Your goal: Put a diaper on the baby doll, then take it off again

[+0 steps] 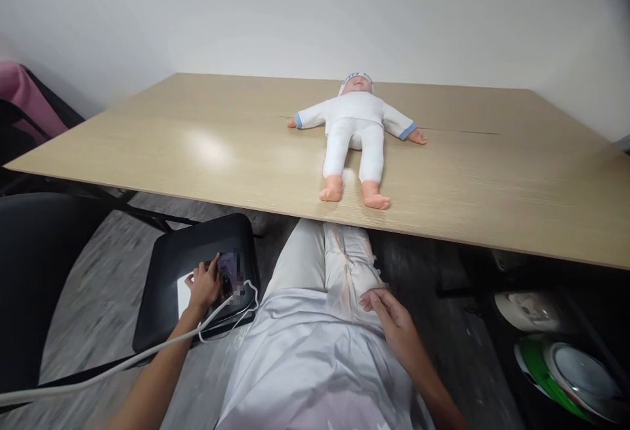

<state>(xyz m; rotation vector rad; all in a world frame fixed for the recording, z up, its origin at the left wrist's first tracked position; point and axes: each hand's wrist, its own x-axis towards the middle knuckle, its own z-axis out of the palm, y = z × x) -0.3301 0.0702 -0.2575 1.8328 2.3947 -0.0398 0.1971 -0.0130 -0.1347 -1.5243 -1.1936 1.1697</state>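
Observation:
My left hand (204,283) reaches over a black chair seat (165,272). Its index finger is stretched onto the screen of a phone (229,272), which lies there with a white cable plugged in. On my right thigh rests a white diaper (348,266) with frilled edges. The fingertips of my right hand (386,312) are pinched together at the near edge of this diaper. Across the table, a baby doll (354,121) in white clothes with blue cuffs and a white cap lies on its back, feet toward me. Neither hand touches the doll.
The wooden table (236,154) spans the view in front of my lap. A white object (184,295) lies under my left hand. Black chairs (44,266) stand at left, one with pink cloth (29,98). A green and white round object (561,371) sits below the table at right.

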